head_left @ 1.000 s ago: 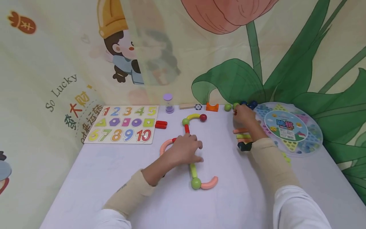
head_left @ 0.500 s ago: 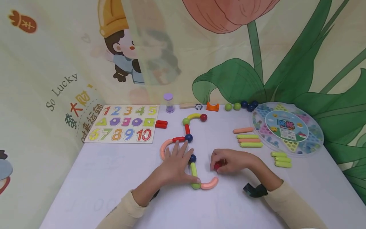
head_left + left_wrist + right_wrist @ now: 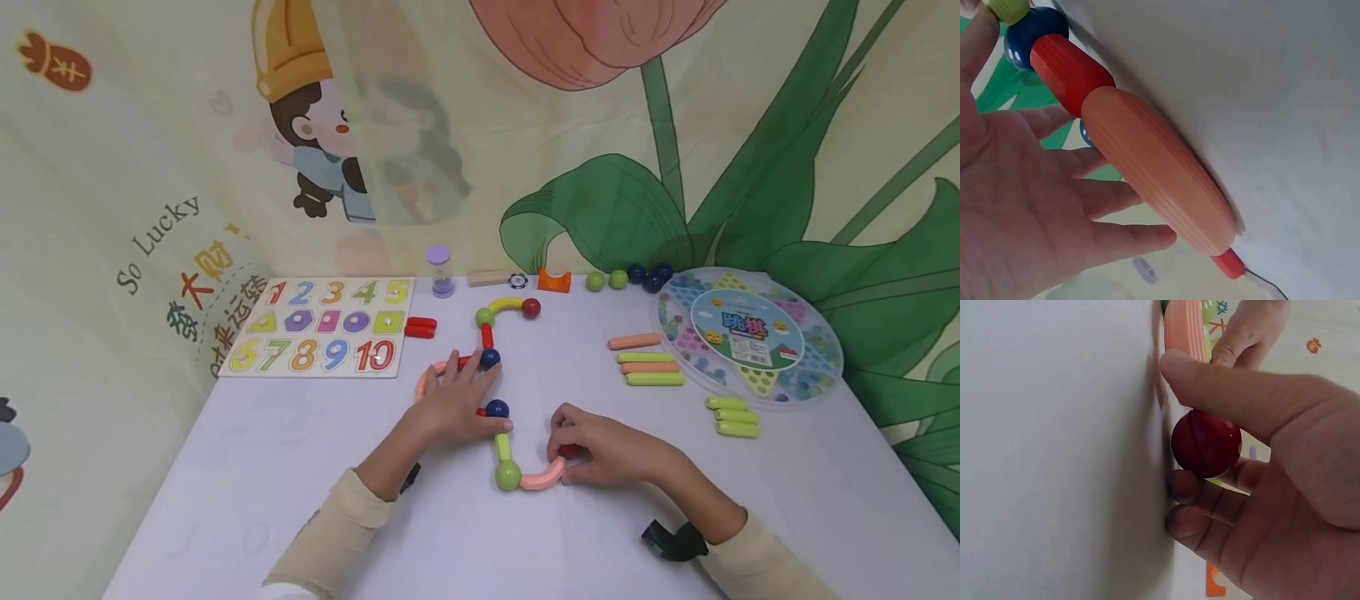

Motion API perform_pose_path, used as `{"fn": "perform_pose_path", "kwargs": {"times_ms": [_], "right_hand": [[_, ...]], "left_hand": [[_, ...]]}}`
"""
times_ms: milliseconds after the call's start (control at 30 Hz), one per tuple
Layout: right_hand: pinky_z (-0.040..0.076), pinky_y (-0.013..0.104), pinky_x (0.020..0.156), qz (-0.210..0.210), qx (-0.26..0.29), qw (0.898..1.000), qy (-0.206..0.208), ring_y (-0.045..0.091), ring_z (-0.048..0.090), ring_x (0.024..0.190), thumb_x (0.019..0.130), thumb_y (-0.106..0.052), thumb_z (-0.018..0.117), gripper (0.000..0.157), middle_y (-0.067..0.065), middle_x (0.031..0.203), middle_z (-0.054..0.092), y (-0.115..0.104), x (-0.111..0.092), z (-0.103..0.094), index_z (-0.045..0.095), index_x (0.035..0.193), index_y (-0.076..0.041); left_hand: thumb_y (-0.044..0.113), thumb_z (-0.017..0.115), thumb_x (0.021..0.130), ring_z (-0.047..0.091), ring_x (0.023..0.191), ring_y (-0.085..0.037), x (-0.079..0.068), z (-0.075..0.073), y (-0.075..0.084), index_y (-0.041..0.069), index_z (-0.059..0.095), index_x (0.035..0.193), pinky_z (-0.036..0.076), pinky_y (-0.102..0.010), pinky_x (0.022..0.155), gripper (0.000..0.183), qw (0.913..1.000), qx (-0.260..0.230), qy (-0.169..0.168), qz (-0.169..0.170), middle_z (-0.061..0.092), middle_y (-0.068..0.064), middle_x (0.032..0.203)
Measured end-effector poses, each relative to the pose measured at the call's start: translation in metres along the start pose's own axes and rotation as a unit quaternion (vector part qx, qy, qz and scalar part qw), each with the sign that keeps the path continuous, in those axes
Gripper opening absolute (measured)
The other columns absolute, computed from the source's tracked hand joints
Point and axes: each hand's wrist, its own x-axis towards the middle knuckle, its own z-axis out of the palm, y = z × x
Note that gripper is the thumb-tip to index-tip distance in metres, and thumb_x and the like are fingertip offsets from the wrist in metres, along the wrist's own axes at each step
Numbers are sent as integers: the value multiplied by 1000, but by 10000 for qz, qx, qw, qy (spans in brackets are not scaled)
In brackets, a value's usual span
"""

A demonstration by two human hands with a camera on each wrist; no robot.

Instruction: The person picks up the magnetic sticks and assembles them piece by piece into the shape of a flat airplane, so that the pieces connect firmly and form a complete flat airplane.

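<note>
A chain of coloured rods and balls lies on the white table. Its near end runs from a blue ball (image 3: 497, 409) through a straight green rod (image 3: 502, 448) and a green ball (image 3: 507, 475) to a curved pink rod (image 3: 542, 480). My left hand (image 3: 453, 404) rests over the chain's middle, fingers spread and fairly straight, beside another curved pink rod (image 3: 1160, 169) and a red rod (image 3: 1069, 72). Between curled fingers and thumb, my right hand (image 3: 607, 446) holds a red ball (image 3: 1205, 444) right at the pink rod's free end; the thumb lies along that rod.
Loose rods (image 3: 651, 367) and short green rods (image 3: 733, 417) lie to the right, by a round game box (image 3: 667, 333). Green balls (image 3: 595, 281) and blue balls stand at the back. A number board (image 3: 311, 325), red rods (image 3: 421, 327) and an hourglass (image 3: 439, 273) are at back left.
My right hand has come from the balls at the back right to the chain's near end, bringing the red ball. My left hand has flattened and spread over the chain.
</note>
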Motion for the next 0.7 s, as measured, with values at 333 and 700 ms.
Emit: {"fn": "perform_pose_path", "kwargs": {"times_ms": [333, 700], "right_hand": [[45, 23, 80, -406, -89, 9989, -228, 7, 46, 90, 77, -25, 71, 20, -11, 104, 46, -11, 3, -3, 60, 90, -36], [46, 21, 76, -162, -238, 9994, -171, 7, 48, 89, 77, -29, 72, 27, -12, 105, 47, -15, 3, 1, 63, 102, -36]], "left_hand": [[75, 55, 64, -2, 133, -39, 12, -7, -6, 34, 22, 143, 5, -63, 98, 95, 9998, -113, -136, -83, 7, -4, 151], [73, 57, 63, -2, 133, -38, 13, -8, -8, 35, 22, 143, 5, -63, 99, 96, 9997, -184, -157, -105, 7, -3, 151]]}}
